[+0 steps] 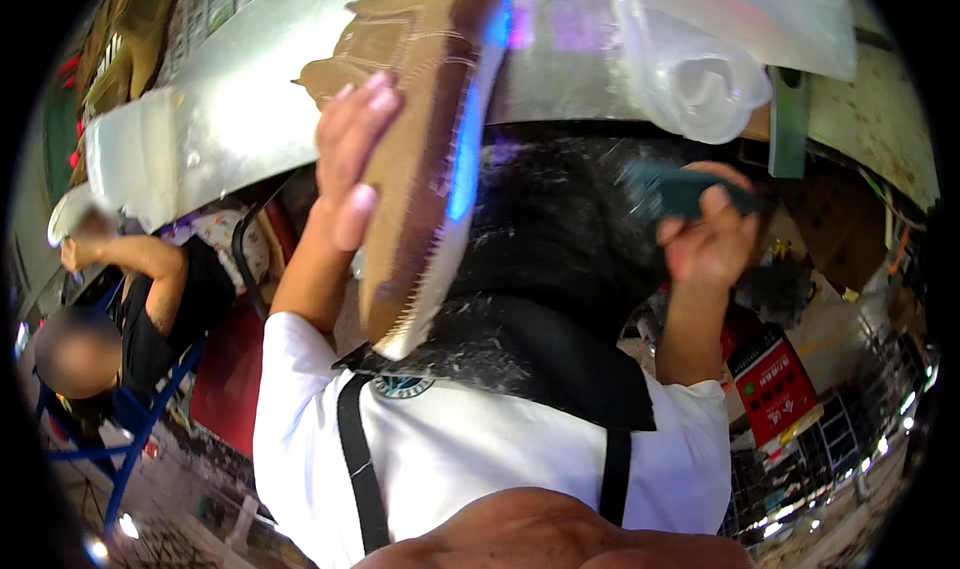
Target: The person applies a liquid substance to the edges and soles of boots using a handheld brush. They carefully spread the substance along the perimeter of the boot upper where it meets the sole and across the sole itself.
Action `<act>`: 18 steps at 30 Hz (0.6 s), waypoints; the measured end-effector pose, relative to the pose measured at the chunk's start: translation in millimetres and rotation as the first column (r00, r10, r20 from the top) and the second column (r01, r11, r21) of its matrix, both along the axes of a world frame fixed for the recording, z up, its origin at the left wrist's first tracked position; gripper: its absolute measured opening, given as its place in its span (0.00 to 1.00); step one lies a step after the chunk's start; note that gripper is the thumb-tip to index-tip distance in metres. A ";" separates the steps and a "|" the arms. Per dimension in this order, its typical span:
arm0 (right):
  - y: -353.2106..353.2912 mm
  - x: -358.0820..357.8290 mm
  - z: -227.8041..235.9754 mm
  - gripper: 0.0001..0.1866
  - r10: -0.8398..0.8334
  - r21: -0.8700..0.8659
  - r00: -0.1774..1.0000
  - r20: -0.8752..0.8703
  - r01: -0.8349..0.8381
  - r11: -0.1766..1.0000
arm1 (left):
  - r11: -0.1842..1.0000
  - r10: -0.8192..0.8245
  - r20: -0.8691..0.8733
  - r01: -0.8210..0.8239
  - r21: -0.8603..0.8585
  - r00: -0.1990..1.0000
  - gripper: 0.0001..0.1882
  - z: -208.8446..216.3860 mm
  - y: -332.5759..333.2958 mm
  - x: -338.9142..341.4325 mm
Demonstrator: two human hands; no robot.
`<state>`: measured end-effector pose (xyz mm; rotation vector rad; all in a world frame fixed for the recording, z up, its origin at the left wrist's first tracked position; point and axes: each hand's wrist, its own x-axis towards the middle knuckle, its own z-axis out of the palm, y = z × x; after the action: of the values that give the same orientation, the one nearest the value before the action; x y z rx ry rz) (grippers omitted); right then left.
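Note:
A brown suede shoe (418,139) with a pale sole is held up in front of me, its toe pointing down toward my chest. My left hand (350,159) grips it from the left side, fingers on the upper and thumb lower down. Blue light falls along the sole's edge. Off to the right, my right hand (708,239) is closed round a dark green brush (672,191). Motion smears the brush, and its bristle end faces the shoe without touching it.
A shiny metal table (255,64) spans the far side, with clear plastic sheeting (700,69) at its right. More brown shoes (125,64) stand at the far left. A person (150,309) sits at the left. A red box (772,389) lies low at the right.

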<state>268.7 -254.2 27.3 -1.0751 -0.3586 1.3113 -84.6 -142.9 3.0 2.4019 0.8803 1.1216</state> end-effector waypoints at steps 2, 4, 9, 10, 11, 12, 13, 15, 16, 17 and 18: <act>4.2 -53.0 3.2 0.20 0.114 -0.002 0.943 -0.312 -0.121 0.993 | 0.964 -0.034 -0.018 0.037 0.264 0.999 0.22 -17.1 -0.6 0.8; 30.3 -89.3 -2.8 0.19 0.099 0.083 0.878 -0.468 -0.068 0.994 | 0.905 -0.044 0.010 0.035 0.425 0.999 0.22 -30.8 0.4 4.9; 61.7 -121.9 -29.8 0.18 0.091 0.306 0.959 -0.270 -0.004 0.952 | 0.879 -0.054 0.021 0.037 0.475 0.998 0.25 -31.2 0.2 5.6; 60.5 -124.4 -33.7 0.17 0.089 0.353 0.979 -0.184 -0.019 0.936 | 0.876 -0.060 0.028 0.039 0.480 0.998 0.25 -32.0 1.1 5.2; 51.8 -122.8 -30.3 0.17 0.147 0.357 0.987 -0.063 -0.115 0.927 | 0.873 -0.066 0.036 0.040 0.486 0.997 0.26 -32.7 2.2 4.6; 34.1 -117.2 -21.1 0.18 0.206 0.347 0.977 0.062 -0.215 0.913 | 0.875 -0.074 0.042 0.045 0.482 0.996 0.27 -34.5 2.4 3.1; 19.5 -109.8 -13.5 0.19 0.267 0.322 0.947 0.181 -0.313 0.893 | 0.879 -0.079 0.045 0.048 0.475 0.996 0.27 -34.3 1.2 1.6; 16.1 -86.3 -2.4 0.18 0.260 0.501 0.775 0.576 -0.586 0.637 | 0.885 -0.104 0.037 0.075 0.460 0.994 0.29 -33.9 3.8 0.2; 12.8 -87.0 5.7 0.18 0.327 0.509 0.776 0.540 -0.610 0.608 | 0.891 -0.117 0.028 0.093 0.444 0.993 0.29 -33.0 4.5 -2.2; 11.4 -87.9 11.0 0.19 0.393 0.519 0.771 0.501 -0.631 0.576 | 0.891 -0.123 0.031 0.097 0.443 0.992 0.30 -33.8 4.7 -2.6; 13.4 -82.6 11.1 0.19 0.474 0.496 0.745 0.470 -0.667 0.556 | 0.891 -0.132 0.038 0.101 0.442 0.991 0.30 -34.5 5.3 -3.0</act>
<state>186.1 -240.9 38.5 -0.5361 -1.3948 1.4270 -87.6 -137.6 -31.5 2.7050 0.4865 1.4725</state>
